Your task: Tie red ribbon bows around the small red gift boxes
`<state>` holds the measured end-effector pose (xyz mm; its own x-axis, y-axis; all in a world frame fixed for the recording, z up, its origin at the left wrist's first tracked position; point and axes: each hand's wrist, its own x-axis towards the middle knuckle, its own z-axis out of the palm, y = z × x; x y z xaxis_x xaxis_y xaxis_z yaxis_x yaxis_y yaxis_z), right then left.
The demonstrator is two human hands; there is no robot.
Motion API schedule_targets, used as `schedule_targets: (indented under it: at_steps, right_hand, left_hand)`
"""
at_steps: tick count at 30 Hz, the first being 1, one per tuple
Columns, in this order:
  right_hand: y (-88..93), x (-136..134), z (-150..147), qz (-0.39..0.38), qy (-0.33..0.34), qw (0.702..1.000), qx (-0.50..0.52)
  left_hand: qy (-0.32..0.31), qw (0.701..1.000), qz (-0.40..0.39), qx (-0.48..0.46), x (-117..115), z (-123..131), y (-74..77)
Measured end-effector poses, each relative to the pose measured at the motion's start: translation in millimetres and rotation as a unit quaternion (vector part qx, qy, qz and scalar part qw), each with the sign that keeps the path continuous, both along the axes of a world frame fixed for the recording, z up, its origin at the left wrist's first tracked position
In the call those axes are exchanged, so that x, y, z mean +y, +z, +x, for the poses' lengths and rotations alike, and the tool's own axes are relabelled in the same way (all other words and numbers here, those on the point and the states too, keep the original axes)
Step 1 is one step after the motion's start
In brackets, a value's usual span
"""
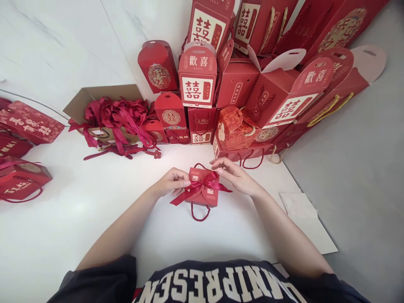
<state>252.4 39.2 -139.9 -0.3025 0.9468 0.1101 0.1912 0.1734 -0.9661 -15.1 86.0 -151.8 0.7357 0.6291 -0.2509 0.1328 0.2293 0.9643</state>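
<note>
A small red gift box [205,194] with cord handles lies on the white table [78,219] in front of me. A red satin ribbon [199,186] is tied in a bow across its top. My left hand [173,181] is closed, pinching the bow's left loop. My right hand [234,174] pinches the right loop with thumb and forefinger, the other fingers spread out over the box's right edge.
A heap of red gift boxes and bags [252,80] stands at the back against the wall. A cardboard box [82,101] of loose red ribbons [116,120] sits at back left. Flat red boxes [22,176] lie at the left edge. White paper [296,204] lies at the table's right edge.
</note>
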Motion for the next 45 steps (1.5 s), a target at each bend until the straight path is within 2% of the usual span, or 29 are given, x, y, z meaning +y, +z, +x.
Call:
schedule_targets:
  at_steps: [2, 3, 5, 7, 9, 15, 21, 26, 28, 30, 33, 34, 35, 37, 39, 41, 45]
  right_hand:
    - [7.1, -2, 9, -0.001, -0.025, 0.997, -0.073]
    - [9.8, -3, 13, -0.013, -0.011, 0.995, -0.097]
    - [12.7, -5, 17, -0.058, 0.054, 0.991, -0.104]
    - [12.3, -7, 16, -0.115, 0.130, 0.982, -0.073]
    - [9.9, -7, 12, -0.162, 0.175, 0.971, -0.032]
    - [7.5, -8, 12, -0.203, 0.170, 0.962, 0.063]
    - [5.2, -6, 16, -0.251, 0.206, 0.945, 0.018]
    - [0.9, -1, 30, -0.255, 0.295, 0.920, -0.034]
    - [7.0, -1, 42, -0.221, 0.308, 0.921, -0.091]
    - [17.4, -3, 51, -0.159, 0.262, 0.940, -0.151]
    - [35.5, -14, 43, -0.006, 0.068, 0.975, -0.211]
    - [40.6, -20, 33, 0.060, 0.003, 0.974, -0.221]
    - [44.6, -26, 20, 0.128, -0.029, 0.967, -0.219]
    - [48.5, -40, -11, 0.245, -0.018, 0.944, -0.222]
    - [46.5, -51, -43, 0.324, 0.046, 0.906, -0.269]
    - [40.3, -58, -69, 0.355, 0.080, 0.878, -0.311]
    - [28.7, -60, -100, 0.383, 0.082, 0.829, -0.400]
  left_hand:
    - [-0.019, 1.000, 0.016, 0.007, 0, -2, 3.1]
    - [-0.027, 0.999, 0.025, 0.010, 0, -2, 4.3]
    - [-0.032, 0.999, 0.040, 0.011, 0, -1, 5.8]
    - [-0.017, 0.998, 0.052, 0.007, -1, 0, 7.0]
    - [0.004, 0.998, 0.068, 0.009, -1, 2, 8.9]
    - [0.033, 0.993, 0.111, 0.028, -4, 7, 12.5]
    - [0.091, 0.991, 0.098, 0.031, -7, 10, 0.8]
    - [0.065, 0.992, 0.105, 0.024, -5, 10, 5.2]
    - [0.028, 0.993, 0.113, 0.028, -3, 7, 10.9]
    - [-0.009, 0.992, 0.120, 0.041, 0, 3, 16.2]
    - [-0.042, 0.991, 0.120, 0.046, 2, 0, 21.1]
    - [-0.047, 0.991, 0.114, 0.041, 3, -1, 22.0]
    - [-0.050, 0.993, 0.106, 0.034, 3, 0, 22.6]
    - [-0.044, 0.995, 0.089, 0.025, 3, 2, 23.8]
    - [-0.027, 0.996, 0.082, 0.025, 2, 4, 25.5]
    - [-0.017, 0.996, 0.085, 0.032, 0, 7, 28.0]
    - [-0.016, 0.994, 0.095, 0.055, -3, 10, 32.9]
